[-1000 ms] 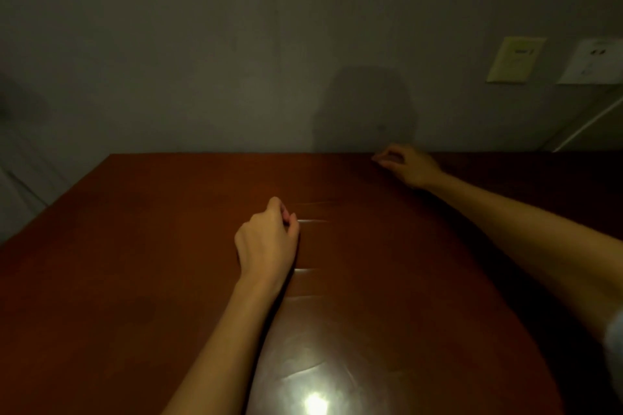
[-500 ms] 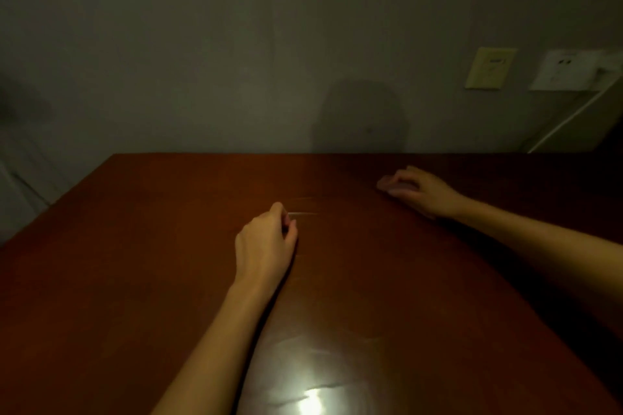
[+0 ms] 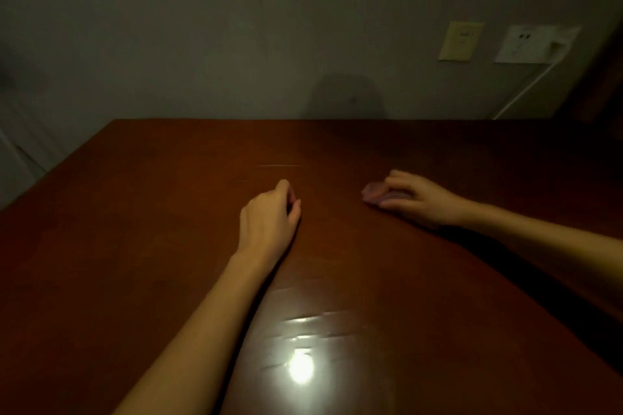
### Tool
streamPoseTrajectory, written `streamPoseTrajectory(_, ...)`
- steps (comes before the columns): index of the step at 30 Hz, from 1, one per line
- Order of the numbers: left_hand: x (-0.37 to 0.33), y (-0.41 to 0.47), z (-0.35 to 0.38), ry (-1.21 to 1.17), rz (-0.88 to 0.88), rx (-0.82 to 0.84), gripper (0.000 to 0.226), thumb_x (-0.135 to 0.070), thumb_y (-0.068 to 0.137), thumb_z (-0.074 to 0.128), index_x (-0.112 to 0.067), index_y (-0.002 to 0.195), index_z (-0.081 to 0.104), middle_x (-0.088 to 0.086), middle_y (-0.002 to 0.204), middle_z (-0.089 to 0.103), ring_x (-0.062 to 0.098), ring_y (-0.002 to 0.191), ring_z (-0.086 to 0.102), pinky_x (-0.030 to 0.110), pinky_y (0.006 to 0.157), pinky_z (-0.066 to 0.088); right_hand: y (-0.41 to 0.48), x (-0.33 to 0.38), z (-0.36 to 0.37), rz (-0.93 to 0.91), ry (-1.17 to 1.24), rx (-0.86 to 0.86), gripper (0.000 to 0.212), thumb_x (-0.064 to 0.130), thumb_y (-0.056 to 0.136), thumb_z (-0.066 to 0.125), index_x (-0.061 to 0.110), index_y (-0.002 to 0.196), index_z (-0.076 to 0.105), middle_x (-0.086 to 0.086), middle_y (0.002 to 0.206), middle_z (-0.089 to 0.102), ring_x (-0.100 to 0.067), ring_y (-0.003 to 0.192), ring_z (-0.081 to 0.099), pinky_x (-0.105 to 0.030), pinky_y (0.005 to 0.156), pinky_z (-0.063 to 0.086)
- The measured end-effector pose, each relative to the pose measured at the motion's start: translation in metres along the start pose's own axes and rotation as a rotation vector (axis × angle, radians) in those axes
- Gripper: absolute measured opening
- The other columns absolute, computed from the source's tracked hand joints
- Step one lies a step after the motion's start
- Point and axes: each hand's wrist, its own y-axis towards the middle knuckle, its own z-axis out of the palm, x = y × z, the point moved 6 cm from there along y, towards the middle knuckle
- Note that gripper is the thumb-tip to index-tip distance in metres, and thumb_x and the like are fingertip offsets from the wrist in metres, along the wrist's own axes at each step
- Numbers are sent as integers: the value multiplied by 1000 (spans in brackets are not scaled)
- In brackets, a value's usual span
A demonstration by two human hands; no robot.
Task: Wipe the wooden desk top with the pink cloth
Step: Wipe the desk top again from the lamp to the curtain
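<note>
The dark red-brown wooden desk top (image 3: pixel 141 246) fills the lower part of the head view in dim light. My right hand (image 3: pixel 416 199) lies on the desk at centre right, fingers curled over a small bunched pink cloth (image 3: pixel 372 194) that shows past the fingertips and touches the wood. My left hand (image 3: pixel 269 219) rests on the desk near the middle, fingers loosely curled, holding nothing.
A grey wall stands right behind the desk's far edge (image 3: pixel 269 120). On the wall at right are a yellowish plate (image 3: pixel 461 41) and a white socket (image 3: pixel 536 44) with a white cable (image 3: pixel 526 87) running down. A lamp glare (image 3: pixel 300 369) shines on the near desk top.
My right hand has drawn the cloth back from the desk's far edge toward me and to the right. My left hand has stayed in place.
</note>
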Motion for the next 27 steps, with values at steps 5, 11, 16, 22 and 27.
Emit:
streamPoseTrajectory(5, -10, -19, -6, -30, 49, 14, 15, -33, 96, 49, -18, 98, 52, -1, 78, 64, 22, 72, 61, 27, 56, 34, 42, -25, -13, 169, -113, -158, 11, 35, 93, 54, 45, 99, 56, 3, 117, 63, -6, 97, 50, -33, 88, 42)
streamPoseTrajectory(11, -5, -23, -10, -38, 9, 5, 16, -34, 94, 51, -19, 99, 54, 5, 86, 67, 30, 83, 62, 30, 61, 34, -6, 105, 48, -48, -43, -42, 11, 39, 91, 57, 42, 101, 59, 10, 89, 45, 3, 83, 47, -17, 73, 35)
streamPoseTrajectory(16, -8, -27, -7, -70, 57, 15, 14, -34, 95, 52, -20, 97, 54, -2, 77, 63, 22, 73, 62, 29, 59, 40, -77, 89, 33, -6, 0, 31, 22, 37, 92, 54, 29, 110, 64, 10, 97, 48, -1, 88, 49, -15, 79, 39)
streamPoseTrajectory(22, -26, -34, -6, -93, 131, 56, 14, -34, 96, 51, -20, 99, 55, -2, 79, 64, 18, 68, 59, 28, 58, 39, -51, 20, 1, 308, -155, -198, 12, 35, 93, 53, 36, 104, 56, 12, 94, 48, -12, 96, 53, -32, 83, 44)
streamPoseTrajectory(27, -27, -31, -7, -95, 145, 83, 15, -36, 93, 53, -22, 98, 55, 2, 88, 66, 26, 81, 63, 35, 67, 50, -48, 116, 51, 156, -138, -195, 19, 38, 93, 52, 36, 111, 59, 8, 95, 48, -3, 87, 47, -18, 77, 39)
